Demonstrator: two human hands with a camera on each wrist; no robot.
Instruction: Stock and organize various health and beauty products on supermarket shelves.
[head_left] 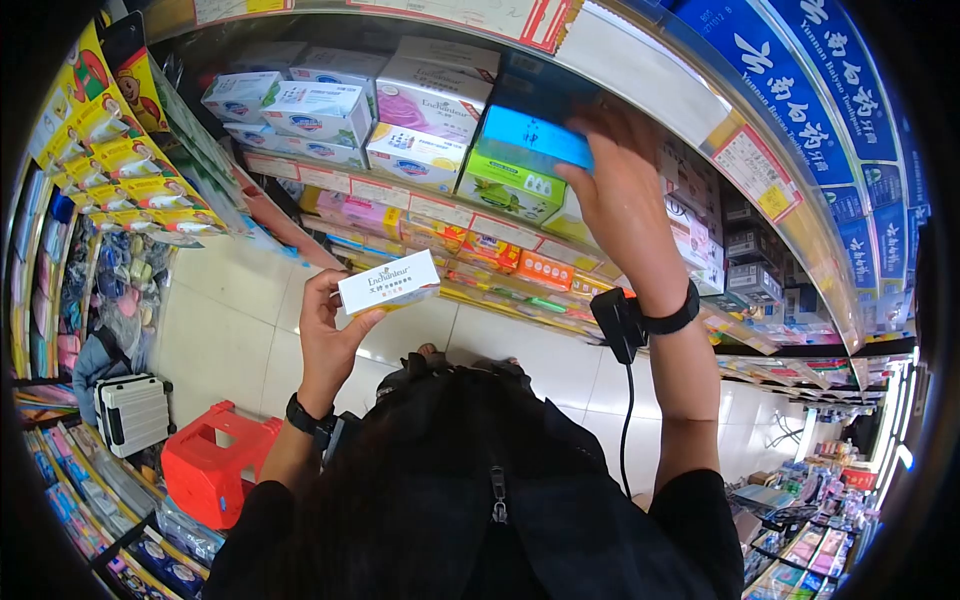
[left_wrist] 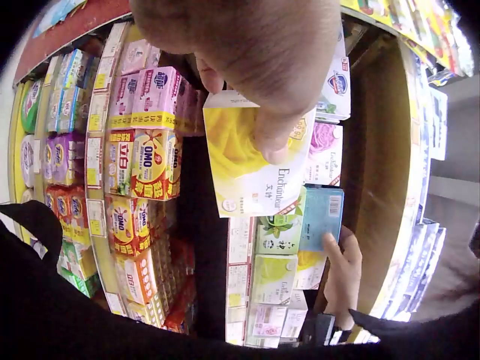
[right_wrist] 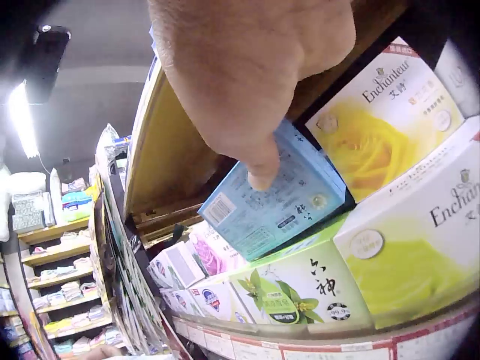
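My left hand (head_left: 327,335) grips a white Enchanteur soap box (head_left: 388,283) in front of the shelf, thumb along one side. In the left wrist view that soap box (left_wrist: 238,161) shows a yellow rose on its large face. Up at the shelf, my right hand (head_left: 622,175) holds a blue soap box (head_left: 535,139), with the thumb on its face. The blue soap box (right_wrist: 304,187) tilts just above a green-and-white soap box (right_wrist: 300,289) in the right wrist view. My right fingers behind the blue box are hidden there. A yellow-rose Enchanteur box (right_wrist: 379,124) stands beside it.
White soap boxes (head_left: 315,110) are stacked left of the green one, next to a pink-rose box (head_left: 425,100). An upper shelf edge (head_left: 690,85) overhangs my right hand. Lower shelves carry orange packs (head_left: 545,270). A red stool (head_left: 215,465) and white case (head_left: 135,415) stand at left.
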